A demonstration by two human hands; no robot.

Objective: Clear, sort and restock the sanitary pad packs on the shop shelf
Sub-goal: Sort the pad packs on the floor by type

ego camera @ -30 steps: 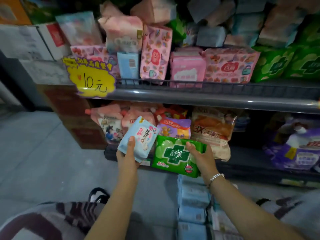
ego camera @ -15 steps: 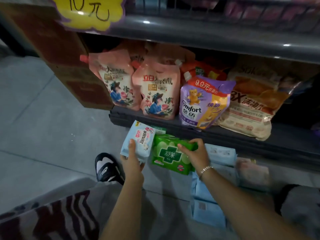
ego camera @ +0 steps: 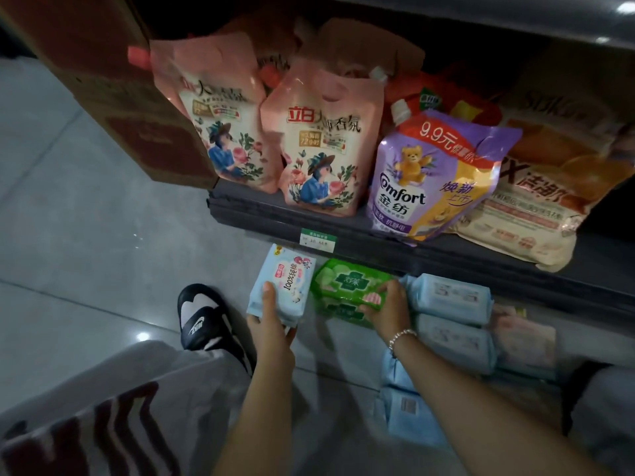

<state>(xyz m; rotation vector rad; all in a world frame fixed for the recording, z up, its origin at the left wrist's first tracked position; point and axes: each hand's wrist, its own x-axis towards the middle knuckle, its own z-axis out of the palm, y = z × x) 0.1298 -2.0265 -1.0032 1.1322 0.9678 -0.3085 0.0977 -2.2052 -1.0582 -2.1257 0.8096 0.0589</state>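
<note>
A: Left hand (ego camera: 271, 324) — what does its grip hold?
B: One pale blue pad pack (ego camera: 282, 285), fingers curled round its near end, thumb on top, low over the floor (ego camera: 86, 269).
A: Right hand (ego camera: 388, 304)?
B: Its grip is clenched on a green pad pack (ego camera: 347, 286), which sits on a second green pack beneath.
A: Stock already down?
B: A row of blue packs (ego camera: 450, 297) just right of the green ones, more blue behind the right forearm, and pinkish packs at the far right — blurred.
A: Progress?
B: By my judgement mid-clearing: piles sorted by colour on the floor, restocking not begun.
A: Bottom shelf (ego camera: 481, 259) contents?
B: No pads; two pink detergent pouches (ego camera: 319, 146), a purple Comfort pouch (ego camera: 433, 180), an orange-cream bag (ego camera: 539, 201).
</note>
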